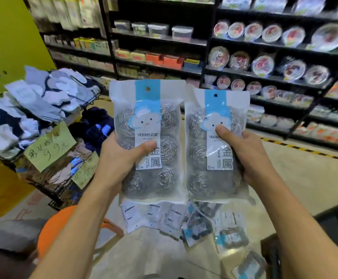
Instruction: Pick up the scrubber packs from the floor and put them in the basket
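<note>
I hold two scrubber packs upright, side by side, in front of me. My left hand (121, 158) grips the left pack (150, 125), thumb across its label. My right hand (246, 152) grips the right pack (216, 150), thumb pressed on the cloud face. Both are clear bags of steel-wool balls with a blue and white strip. Several more packs (186, 222) lie scattered on the floor below them. A dark basket (315, 244) shows at the lower right, mostly cut off by my right arm.
A wire rack piled with socks (39, 101) and handwritten yellow signs stands at the left. An orange stool (55, 224) is beside my left arm. Black shelves of plates and boxes (264, 63) line the back. Yellow-black tape (305, 150) marks the floor.
</note>
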The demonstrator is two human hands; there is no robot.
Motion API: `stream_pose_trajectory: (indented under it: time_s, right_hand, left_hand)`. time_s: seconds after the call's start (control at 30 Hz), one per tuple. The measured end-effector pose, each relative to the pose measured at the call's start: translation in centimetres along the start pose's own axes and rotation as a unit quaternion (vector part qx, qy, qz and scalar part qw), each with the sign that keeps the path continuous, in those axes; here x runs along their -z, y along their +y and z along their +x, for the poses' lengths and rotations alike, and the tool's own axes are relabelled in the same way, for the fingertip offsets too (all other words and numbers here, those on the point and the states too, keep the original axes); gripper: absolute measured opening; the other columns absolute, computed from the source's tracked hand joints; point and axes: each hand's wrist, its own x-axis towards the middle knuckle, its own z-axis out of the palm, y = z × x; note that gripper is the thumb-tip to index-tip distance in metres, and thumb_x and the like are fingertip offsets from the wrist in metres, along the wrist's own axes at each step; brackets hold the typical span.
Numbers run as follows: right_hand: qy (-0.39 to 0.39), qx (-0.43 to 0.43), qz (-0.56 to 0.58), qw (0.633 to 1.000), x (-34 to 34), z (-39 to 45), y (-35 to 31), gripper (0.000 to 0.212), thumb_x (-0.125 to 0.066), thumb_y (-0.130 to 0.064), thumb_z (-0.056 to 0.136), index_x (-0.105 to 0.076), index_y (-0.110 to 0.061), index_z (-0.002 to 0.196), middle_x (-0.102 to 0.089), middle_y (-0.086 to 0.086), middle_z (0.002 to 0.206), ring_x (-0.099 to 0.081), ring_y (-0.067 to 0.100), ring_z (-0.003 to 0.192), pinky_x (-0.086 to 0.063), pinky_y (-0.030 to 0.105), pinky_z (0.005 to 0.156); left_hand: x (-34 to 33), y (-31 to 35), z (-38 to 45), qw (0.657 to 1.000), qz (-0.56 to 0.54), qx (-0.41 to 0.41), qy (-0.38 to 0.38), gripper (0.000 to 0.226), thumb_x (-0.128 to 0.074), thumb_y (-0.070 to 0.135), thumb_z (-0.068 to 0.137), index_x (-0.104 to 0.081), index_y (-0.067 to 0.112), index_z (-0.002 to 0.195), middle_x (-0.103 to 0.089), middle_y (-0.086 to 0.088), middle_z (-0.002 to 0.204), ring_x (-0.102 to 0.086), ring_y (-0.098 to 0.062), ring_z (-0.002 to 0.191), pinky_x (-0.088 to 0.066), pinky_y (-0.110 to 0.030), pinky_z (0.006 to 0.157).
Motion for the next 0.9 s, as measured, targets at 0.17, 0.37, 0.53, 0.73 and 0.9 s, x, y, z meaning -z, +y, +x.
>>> stream_pose_trajectory:
  time_s: [0.17,0.37,0.53,0.73,0.9]
  right_hand:
    - [0.031,0.021,0.015,0.999,1.2,-2.1,-1.4,0.028,-0.078,-0.026,0.09,-0.073,-0.011,0.114,-0.082,0.007,0.096,-0.079,0.019,0.079,-0.059,0.026,0.059]
    - [0.112,0.03,0.029,0.993,2.1,-6.9,-0.9,0.031,-0.077,-0.026,0.091,-0.073,-0.009,0.117,-0.081,0.008,0.099,-0.079,0.022,0.082,-0.061,0.027,0.062]
    - [0.217,0.038,0.035,0.975,1.5,-13.0,0.1,0.031,-0.078,-0.029,0.09,-0.072,-0.011,0.115,-0.082,0.006,0.095,-0.08,0.022,0.081,-0.061,0.027,0.062]
    - [0.372,0.05,0.065,0.925,0.0,-24.2,2.0,0.023,-0.076,-0.026,0.093,-0.074,-0.016,0.113,-0.082,0.004,0.097,-0.08,0.021,0.084,-0.061,0.028,0.064]
    - [0.525,0.053,0.057,0.847,-0.5,-36.0,3.7,0.014,-0.077,-0.025,0.091,-0.072,-0.02,0.103,-0.082,-0.001,0.089,-0.079,0.018,0.08,-0.06,0.031,0.067]
  left_hand:
    - [-1.0,1.4,-0.3,1.0,-0.007,-0.005,-0.027,0.034,-0.089,0.01,0.074,-0.072,0.021,0.102,-0.081,0.008,0.085,-0.077,-0.01,0.073,-0.055,-0.019,0.055]
    - [-1.0,2.4,-0.5,0.993,-0.005,-0.005,-0.117,0.032,-0.087,0.011,0.076,-0.073,0.02,0.104,-0.081,0.005,0.087,-0.078,-0.015,0.077,-0.059,-0.024,0.058]
    - [-0.7,2.4,-1.1,0.976,-0.012,-0.006,-0.216,0.028,-0.087,0.013,0.077,-0.071,0.024,0.097,-0.08,0.009,0.084,-0.078,-0.011,0.075,-0.06,-0.024,0.059]
    - [-1.4,2.1,-4.0,0.929,-0.008,0.024,-0.369,0.034,-0.087,0.017,0.076,-0.073,0.02,0.106,-0.081,0.005,0.086,-0.079,-0.014,0.076,-0.059,-0.024,0.058]
    - [-3.7,2.0,-11.1,0.857,0.012,0.022,-0.514,0.033,-0.086,0.015,0.077,-0.072,0.022,0.106,-0.081,0.005,0.089,-0.079,-0.015,0.078,-0.062,-0.03,0.064]
